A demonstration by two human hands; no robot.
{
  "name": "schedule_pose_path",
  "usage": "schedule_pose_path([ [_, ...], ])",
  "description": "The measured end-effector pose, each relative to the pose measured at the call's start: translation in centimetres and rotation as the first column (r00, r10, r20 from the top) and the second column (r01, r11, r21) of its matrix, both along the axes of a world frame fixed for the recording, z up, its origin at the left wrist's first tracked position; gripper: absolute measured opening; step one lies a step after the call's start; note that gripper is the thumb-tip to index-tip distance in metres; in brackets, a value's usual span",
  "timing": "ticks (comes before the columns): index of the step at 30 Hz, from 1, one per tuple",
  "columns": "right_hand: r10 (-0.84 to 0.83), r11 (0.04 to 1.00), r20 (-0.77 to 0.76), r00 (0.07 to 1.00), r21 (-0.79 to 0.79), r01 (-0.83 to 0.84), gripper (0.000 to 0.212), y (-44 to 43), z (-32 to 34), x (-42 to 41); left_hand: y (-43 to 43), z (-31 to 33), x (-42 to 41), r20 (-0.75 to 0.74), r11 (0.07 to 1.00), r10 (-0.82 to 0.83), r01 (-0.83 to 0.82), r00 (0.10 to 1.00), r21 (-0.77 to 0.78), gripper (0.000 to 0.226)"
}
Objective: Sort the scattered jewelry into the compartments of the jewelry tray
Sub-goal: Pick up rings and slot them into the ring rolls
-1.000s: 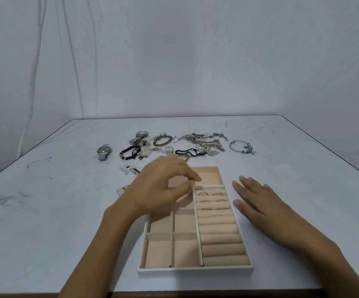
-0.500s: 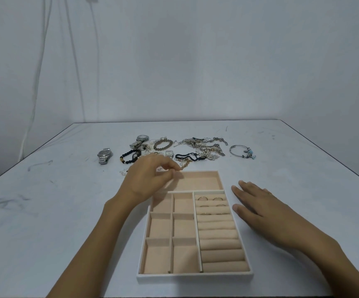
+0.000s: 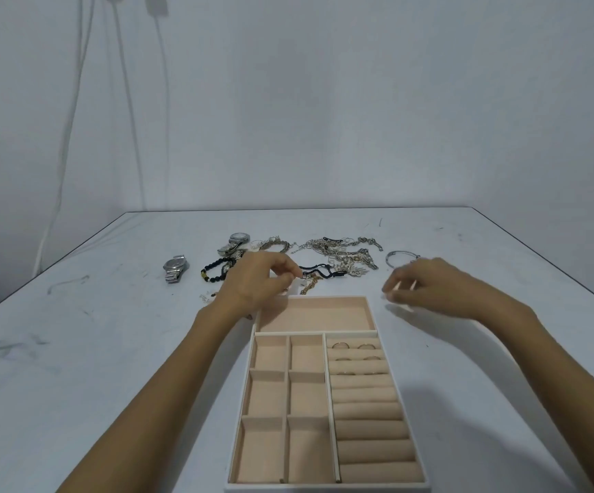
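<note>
White table (image 3: 75, 350), jewelry tray (image 3: 384, 316) at near edge, a few rings (image 3: 340, 345) in its roll slots; loose jewelry pile (image 3: 342, 254) just beyond. Left hand (image 3: 256, 284) over pile, fingertips pinched together, contents unclear. Right hand (image 3: 430, 286) raised beside tray, loosely curled, blurred; can't tell any hold.

Tray (image 3: 384, 320): white, beige-lined, flat on the table; six small compartments left, ring rolls right holding several rings (image 3: 340, 345), one wide compartment at the far end. Jewelry (image 3: 342, 252) lies scattered just beyond: watches, bracelets, chains.
</note>
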State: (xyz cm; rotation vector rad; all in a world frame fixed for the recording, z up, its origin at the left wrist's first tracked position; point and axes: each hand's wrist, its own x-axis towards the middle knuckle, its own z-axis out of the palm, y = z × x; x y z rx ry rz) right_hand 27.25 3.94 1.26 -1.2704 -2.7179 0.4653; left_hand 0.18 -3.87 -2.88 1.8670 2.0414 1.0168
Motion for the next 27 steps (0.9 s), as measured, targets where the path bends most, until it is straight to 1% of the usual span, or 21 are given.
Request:
schedule_pose_path([
  [4,-0.136,0.982,-0.164,0.977,0.109,0.155,0.006,4.6,0.0,-3.5,2.9,1.4,0.1,-0.13,0.999,0.016,-0.021,0.991,-0.037,0.017],
  [8,-0.243,0.945,-0.248,0.938,0.158,0.287,0.013,8.2,-0.9,-6.9,6.2,3.2,1.2,-0.274,0.991,0.054,-0.084,0.96,-0.101,0.021],
  [13,-0.296,0.915,-0.28,0.913,0.19,0.355,0.017,11.3,-2.2,-9.8,10.9,3.5,2.9,-0.387,0.982,0.072,-0.134,0.919,-0.134,0.025],
  [16,-0.299,0.907,-0.242,0.923,0.227,0.354,0.02,12.7,-3.0,-11.0,13.4,2.8,3.7,-0.451,0.973,0.084,-0.171,0.889,-0.155,0.031],
  [20,-0.329,0.899,-0.211,0.92,0.228,0.374,0.02,14.2,-3.7,-12.0,16.0,1.9,3.8,-0.469,0.966,0.148,-0.228,0.871,-0.119,0.03],
  [25,-0.363,0.902,-0.278,0.889,0.136,0.41,0.008,15.5,-4.4,-12.5,18.5,0.9,3.4,-0.478,0.963,0.071,-0.185,0.876,-0.197,0.032],
  [27,-0.373,0.904,-0.288,0.882,0.102,0.415,0.01,15.9,-4.4,-12.5,19.1,0.5,3.4,-0.477,0.964,0.065,-0.178,0.876,-0.197,0.029],
])
